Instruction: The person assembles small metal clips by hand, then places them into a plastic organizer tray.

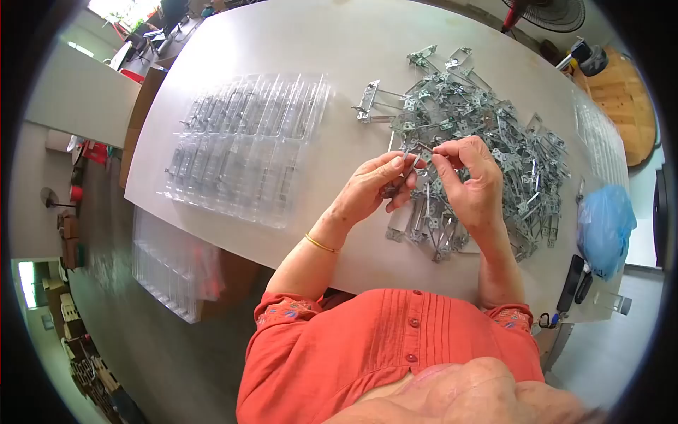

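My left hand (373, 182) is closed around a small metal part (408, 169), mostly hidden by the fingers. Close beside it, my right hand (472, 180) has thumb and forefinger pinched near the end of that part; what they grip is too small to make out. Both hands are over the near left side of a big heap of metal bracket assemblies (487, 120), flat plates joined by thin rods. To the left on the table lies a clear plastic tray (240, 148) with long compartments, several holding metal pieces.
The white table (353, 42) spans the view. A blue plastic bag (606, 230), a black phone (569, 284) and a clear container (613, 302) are at the right edge. More clear trays (166, 268) stand below the table's left edge. A fan (551, 13) is beyond the far right corner.
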A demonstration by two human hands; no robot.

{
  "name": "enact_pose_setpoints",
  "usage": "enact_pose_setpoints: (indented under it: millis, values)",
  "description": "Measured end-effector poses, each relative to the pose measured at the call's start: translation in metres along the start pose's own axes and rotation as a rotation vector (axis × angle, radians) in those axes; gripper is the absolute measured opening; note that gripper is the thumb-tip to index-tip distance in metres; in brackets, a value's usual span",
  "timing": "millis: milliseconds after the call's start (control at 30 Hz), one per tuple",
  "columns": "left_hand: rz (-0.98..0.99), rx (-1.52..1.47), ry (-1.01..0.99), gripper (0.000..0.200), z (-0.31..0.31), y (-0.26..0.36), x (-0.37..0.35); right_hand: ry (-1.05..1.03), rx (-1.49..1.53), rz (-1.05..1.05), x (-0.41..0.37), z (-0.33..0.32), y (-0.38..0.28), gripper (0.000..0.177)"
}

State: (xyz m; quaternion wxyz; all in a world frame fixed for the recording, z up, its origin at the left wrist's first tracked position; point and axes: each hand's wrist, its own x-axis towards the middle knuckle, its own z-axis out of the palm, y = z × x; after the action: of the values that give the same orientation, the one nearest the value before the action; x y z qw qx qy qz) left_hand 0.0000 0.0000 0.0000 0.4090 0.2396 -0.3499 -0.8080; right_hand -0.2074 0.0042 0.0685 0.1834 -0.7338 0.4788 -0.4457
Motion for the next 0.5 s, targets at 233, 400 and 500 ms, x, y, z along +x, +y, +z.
enact_pose_setpoints:
  millis: [233, 400, 500]
  values:
    - [0.058, 0.100, 0.016, 0.042, -0.005, -0.001, 0.001, -0.018, -0.022, 0.005, -0.001, 0.002, 0.000, 0.017]
    - [0.083, 0.260, 0.030, 0.040, -0.010, -0.004, 0.000, -0.060, -0.032, 0.074, -0.002, -0.002, -0.010, 0.018]
    - [0.093, 0.326, 0.056, 0.038, -0.006, -0.004, -0.001, -0.124, 0.043, 0.130, -0.003, -0.004, -0.011, 0.020]
